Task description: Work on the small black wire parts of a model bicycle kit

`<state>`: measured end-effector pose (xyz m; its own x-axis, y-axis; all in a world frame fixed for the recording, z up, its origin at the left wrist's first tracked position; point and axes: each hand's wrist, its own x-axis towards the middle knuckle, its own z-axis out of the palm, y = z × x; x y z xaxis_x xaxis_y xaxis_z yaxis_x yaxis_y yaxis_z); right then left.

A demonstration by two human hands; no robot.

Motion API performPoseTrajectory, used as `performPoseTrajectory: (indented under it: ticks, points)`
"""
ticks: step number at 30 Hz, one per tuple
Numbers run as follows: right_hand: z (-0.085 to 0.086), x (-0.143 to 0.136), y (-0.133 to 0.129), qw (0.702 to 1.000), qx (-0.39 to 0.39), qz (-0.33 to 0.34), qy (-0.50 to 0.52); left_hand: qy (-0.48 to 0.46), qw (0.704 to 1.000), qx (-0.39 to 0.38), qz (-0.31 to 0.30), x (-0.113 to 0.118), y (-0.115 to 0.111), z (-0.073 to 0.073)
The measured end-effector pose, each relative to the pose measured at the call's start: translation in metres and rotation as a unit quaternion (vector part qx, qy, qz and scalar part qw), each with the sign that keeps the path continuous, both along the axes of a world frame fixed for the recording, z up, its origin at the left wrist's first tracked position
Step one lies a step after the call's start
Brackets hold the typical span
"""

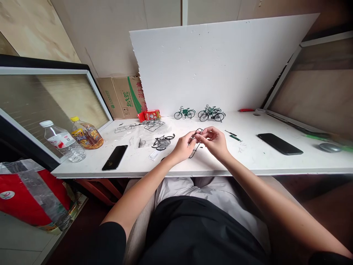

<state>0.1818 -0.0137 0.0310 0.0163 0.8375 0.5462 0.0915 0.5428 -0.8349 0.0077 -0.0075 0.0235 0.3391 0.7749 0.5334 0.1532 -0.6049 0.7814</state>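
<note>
Both hands meet over the white table. My left hand (184, 148) pinches a thin black plastic parts frame (195, 152), whose bars stick out above and below the fingers. My right hand (215, 142) has its thumb and fingertips closed on the same frame; any small part between them is too small to make out. Left of the hands lies a partly built black model bicycle (162, 142). A small screwdriver-like tool (230, 133) and a green-handled tool (235, 138) lie just right of my right hand.
Finished model bicycles (184, 113) stand by the white backboard (220, 66). Black sprues (153, 124) and a red box (150, 115) sit at back left. Phones (115, 157) flank the work. Bottles (64, 141) stand at far left, a red cutter (246, 110) at back right.
</note>
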Motion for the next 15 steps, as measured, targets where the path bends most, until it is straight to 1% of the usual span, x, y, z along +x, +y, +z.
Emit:
performPoseTrajectory:
  ticks: [3, 5, 6, 8, 11, 13, 15]
  points:
    - [0.001, -0.001, -0.006, 0.993, 0.077, -0.058, -0.073, -0.008, 1.0, -0.007, -0.013, -0.001, 0.001, 0.001]
    - [0.002, 0.001, -0.008, 0.975, 0.145, -0.088, -0.147, -0.019, 0.999, -0.02, -0.026, 0.0, 0.001, 0.004]
    - [0.003, 0.002, -0.008, 0.959, 0.184, -0.101, -0.189, -0.026, 0.999, -0.029, -0.028, 0.0, 0.0, 0.006]
    - [0.003, 0.007, -0.006, 0.92, 0.257, -0.133, -0.266, -0.041, 0.998, -0.051, -0.025, 0.0, -0.002, 0.01]
    - [0.003, 0.014, -0.003, 0.866, 0.338, -0.177, -0.322, -0.038, 0.997, -0.065, -0.034, 0.0, -0.007, 0.016]
    - [0.003, 0.016, -0.003, 0.838, 0.377, -0.181, -0.35, -0.02, 0.997, -0.064, -0.041, -0.001, -0.01, 0.018]
    - [0.004, 0.017, -0.004, 0.817, 0.401, -0.176, -0.374, -0.006, 0.997, -0.064, -0.039, -0.001, -0.012, 0.019]
